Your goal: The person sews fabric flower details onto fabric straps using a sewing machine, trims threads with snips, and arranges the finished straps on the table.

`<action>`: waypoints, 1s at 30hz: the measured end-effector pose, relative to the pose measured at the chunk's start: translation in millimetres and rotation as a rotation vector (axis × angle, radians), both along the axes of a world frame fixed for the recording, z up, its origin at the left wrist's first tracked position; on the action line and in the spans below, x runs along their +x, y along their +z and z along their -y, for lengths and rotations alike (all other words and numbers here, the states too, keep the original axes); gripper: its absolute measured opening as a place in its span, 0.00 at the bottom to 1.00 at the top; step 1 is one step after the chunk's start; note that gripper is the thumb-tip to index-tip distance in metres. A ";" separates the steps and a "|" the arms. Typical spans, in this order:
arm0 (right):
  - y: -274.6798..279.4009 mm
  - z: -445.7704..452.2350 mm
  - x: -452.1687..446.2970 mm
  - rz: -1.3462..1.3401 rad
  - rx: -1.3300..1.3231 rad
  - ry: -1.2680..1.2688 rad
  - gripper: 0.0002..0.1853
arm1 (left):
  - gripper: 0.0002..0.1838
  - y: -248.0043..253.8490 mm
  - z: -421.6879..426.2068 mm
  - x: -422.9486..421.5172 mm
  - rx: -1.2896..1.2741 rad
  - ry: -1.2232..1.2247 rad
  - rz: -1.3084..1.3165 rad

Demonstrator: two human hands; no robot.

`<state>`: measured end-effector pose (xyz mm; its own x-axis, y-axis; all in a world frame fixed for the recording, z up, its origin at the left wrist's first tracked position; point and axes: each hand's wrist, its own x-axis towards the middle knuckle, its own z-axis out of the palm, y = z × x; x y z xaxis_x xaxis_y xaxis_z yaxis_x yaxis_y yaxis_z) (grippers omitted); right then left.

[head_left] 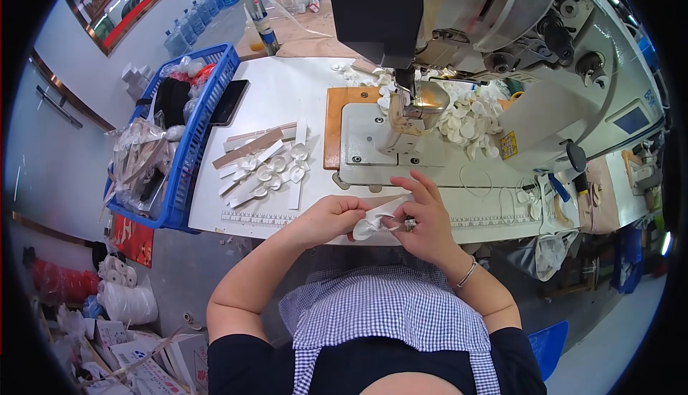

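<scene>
In front of the table's near edge, my left hand pinches one end of a white strap piece with rounded petal-like parts. On its other side, my right hand grips the same piece between thumb and fingers, with some fingers raised. Part of the piece is hidden behind my fingers. Beyond my hands stands a sewing machine with a metal plate on its bed. Left of it lie several white strips with round petal-like parts and a brown strip.
Loose white petal pieces are heaped behind the needle area. A blue basket of bagged materials stands at the left, beside a black phone. A printed ruler runs along the table's front edge. Scissors-like blue-handled tools lie right.
</scene>
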<state>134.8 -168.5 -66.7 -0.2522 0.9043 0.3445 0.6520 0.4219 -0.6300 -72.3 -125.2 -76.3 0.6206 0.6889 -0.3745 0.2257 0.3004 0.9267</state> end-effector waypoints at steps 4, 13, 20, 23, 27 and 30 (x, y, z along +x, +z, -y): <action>-0.5 0.6 -1.8 -0.006 0.025 -0.046 0.09 | 0.13 6.9 3.4 1.7 0.036 0.030 -0.046; -3.6 0.5 -2.8 0.028 0.096 -0.059 0.09 | 0.13 10.6 7.1 5.3 0.184 -0.035 -0.125; 10.5 -6.9 8.3 -0.065 -0.142 -0.023 0.12 | 0.11 11.5 8.0 3.3 0.247 -0.114 -0.066; 2.9 -13.6 22.8 0.020 -0.331 0.180 0.14 | 0.11 10.4 6.7 4.3 0.281 -0.191 -0.071; -12.0 -16.3 24.4 -0.061 -0.328 0.138 0.13 | 0.12 7.7 5.4 8.6 0.290 -0.190 -0.066; -14.3 -17.3 23.2 -0.122 -0.294 0.082 0.13 | 0.13 5.6 5.2 10.6 0.433 -0.103 -0.071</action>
<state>158.0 -151.1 -81.0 -0.3015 0.9477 0.1043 0.5352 0.2588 -0.8041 -61.8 -130.4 -70.7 0.6774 0.7275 -0.1089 0.3014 -0.1395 0.9432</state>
